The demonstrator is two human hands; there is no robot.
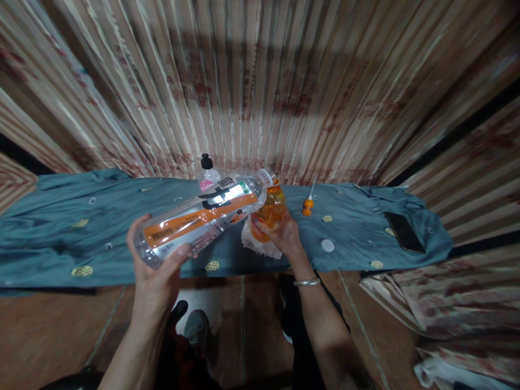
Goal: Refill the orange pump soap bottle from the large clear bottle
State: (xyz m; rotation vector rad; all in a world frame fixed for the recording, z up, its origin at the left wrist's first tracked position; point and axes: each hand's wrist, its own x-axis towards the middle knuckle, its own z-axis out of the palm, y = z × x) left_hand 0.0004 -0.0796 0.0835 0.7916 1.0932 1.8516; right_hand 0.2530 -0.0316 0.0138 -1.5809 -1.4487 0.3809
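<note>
- Head view: we grip a large clear plastic bottle with an orange label (203, 216) in our left hand (156, 265), fingers wrapped round its base, tilted mouth-down.
- Our right hand (284, 234) clasps a small orange-filled bottle (271, 208) standing on white tissue (260, 246) on the teal-clothed table (81, 227).
- We judge pouring is underway; next calls for steady mouth alignment.

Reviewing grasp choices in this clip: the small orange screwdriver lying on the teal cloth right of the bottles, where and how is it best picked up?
Probably by the orange handle of the screwdriver, pinched from above. It lies flat on the teal cloth, handle toward the person and thin shaft pointing away; the handle is the thickest part. It lies clear, just past the right hand.
</note>
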